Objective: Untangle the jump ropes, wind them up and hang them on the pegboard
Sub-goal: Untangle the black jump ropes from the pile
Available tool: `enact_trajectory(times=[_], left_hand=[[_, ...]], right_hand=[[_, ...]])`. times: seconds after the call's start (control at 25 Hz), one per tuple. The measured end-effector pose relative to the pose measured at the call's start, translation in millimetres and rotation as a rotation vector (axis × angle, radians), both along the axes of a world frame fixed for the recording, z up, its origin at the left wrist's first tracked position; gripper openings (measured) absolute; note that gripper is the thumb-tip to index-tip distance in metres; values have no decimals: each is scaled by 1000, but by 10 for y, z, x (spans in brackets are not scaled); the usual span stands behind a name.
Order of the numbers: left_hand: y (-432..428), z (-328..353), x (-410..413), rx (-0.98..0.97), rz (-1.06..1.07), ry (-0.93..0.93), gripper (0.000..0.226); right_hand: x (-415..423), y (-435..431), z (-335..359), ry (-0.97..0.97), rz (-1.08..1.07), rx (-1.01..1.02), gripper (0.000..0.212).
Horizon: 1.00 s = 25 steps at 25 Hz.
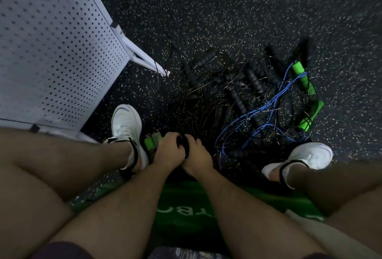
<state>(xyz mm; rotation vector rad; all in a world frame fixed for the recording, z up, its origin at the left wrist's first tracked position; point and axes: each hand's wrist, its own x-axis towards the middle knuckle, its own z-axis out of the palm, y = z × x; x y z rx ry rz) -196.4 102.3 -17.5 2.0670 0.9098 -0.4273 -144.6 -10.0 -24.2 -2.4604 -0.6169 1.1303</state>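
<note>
A tangled pile of jump ropes (237, 93) lies on the dark speckled floor ahead of me, with black foam handles, thin dark cords and a blue rope (266, 103) with green handles (303, 79). My left hand (168, 151) and my right hand (196, 155) meet low between my knees and both grip a black handle (184, 145). Beside my left hand lies a wound rope with a green handle (149, 144). The white pegboard (51, 52) stands at the left.
My white shoes (126, 124) (310, 155) stand on either side of my hands. The pegboard's white foot (144, 56) juts onto the floor near the pile. A green box or mat (186, 207) is under me. Open floor lies beyond the pile.
</note>
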Motion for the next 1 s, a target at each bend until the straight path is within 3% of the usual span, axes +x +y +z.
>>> enact_trajectory(times=[0.12, 0.2, 0.36, 0.56, 0.68, 1.0], left_hand=[[54, 34, 6, 186, 47, -5, 29], [119, 7, -40, 199, 59, 55, 35], [182, -108, -184, 146, 51, 211, 40], [71, 16, 53, 314, -135, -9, 32], [-105, 36, 261, 296, -237, -143, 21], [-860, -258, 993, 46, -314, -9, 18]], right_hand=[[-198, 194, -1, 0, -41, 52, 76], [-265, 286, -25, 86, -107, 71, 73], [-219, 266, -42, 128, 177, -23, 82], [107, 68, 157, -85, 265, 58, 60], [233, -150, 173, -154, 137, 61, 50], [620, -833, -175, -167, -427, -46, 17]])
